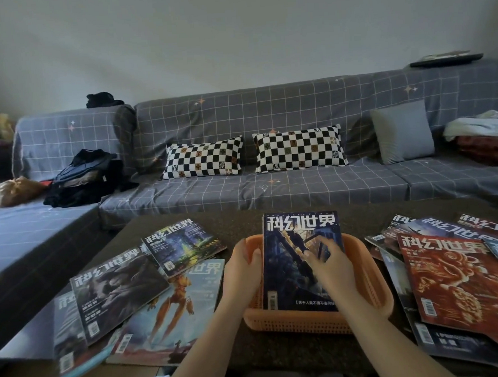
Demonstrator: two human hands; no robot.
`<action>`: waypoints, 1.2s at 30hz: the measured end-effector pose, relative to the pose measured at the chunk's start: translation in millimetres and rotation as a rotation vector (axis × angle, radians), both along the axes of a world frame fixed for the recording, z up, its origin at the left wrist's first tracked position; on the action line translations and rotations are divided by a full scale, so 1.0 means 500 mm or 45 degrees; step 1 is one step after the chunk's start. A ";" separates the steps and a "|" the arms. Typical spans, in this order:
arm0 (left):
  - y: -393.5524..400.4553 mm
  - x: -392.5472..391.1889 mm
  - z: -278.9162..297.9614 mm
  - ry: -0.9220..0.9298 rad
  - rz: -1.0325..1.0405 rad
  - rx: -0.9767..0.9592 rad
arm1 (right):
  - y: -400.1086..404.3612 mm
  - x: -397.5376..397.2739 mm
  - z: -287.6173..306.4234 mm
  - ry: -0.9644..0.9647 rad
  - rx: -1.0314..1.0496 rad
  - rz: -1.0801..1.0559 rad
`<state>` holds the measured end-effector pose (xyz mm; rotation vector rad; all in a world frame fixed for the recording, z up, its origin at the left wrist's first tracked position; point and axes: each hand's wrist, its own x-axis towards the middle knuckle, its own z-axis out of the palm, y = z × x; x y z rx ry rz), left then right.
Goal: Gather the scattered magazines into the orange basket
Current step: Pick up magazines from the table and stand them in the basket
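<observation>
Magazines lie scattered on the table either side of the orange basket. One dark-blue magazine sits in it, far end overhanging the rim; the left hand grips its edge, the right hand presses it, fingers spread. Two piles, left and right, remain.

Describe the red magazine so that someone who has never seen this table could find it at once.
Start from the orange plastic basket in the middle of the dark low table before the grey checked sofa. To its right lies an overlapping heap of magazines; the red magazine with the swirling orange pattern lies on top of it. It is the only red cover there; its neighbours are dark or blue.
</observation>
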<state>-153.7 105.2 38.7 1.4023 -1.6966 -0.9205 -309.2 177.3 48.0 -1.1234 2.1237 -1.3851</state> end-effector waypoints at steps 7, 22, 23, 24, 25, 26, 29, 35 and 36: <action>-0.010 0.155 0.025 0.119 0.185 -0.118 | -0.050 0.175 0.027 -0.138 -0.152 0.383; -0.059 0.461 -0.090 -0.168 0.574 -0.035 | -0.238 0.447 -0.100 -0.236 0.098 0.769; -0.065 0.474 -0.101 -0.209 0.609 -0.018 | -0.250 0.454 -0.110 -0.225 0.129 0.773; -0.073 0.486 -0.113 -0.252 0.651 0.006 | -0.261 0.459 -0.120 -0.219 0.155 0.782; -0.080 0.497 -0.124 -0.302 0.691 0.038 | -0.272 0.463 -0.128 -0.218 0.177 0.795; -0.087 0.505 -0.134 -0.355 0.720 0.077 | -0.283 0.467 -0.135 -0.221 0.204 0.809; -0.106 0.521 -0.155 -0.400 0.771 0.146 | -0.308 0.476 -0.149 -0.216 0.302 0.849; -0.118 0.537 -0.164 -0.242 0.931 0.098 | -0.327 0.483 -0.158 -0.193 0.361 0.960; -0.115 0.537 -0.163 -0.223 0.939 0.101 | -0.326 0.481 -0.158 -0.186 0.351 0.962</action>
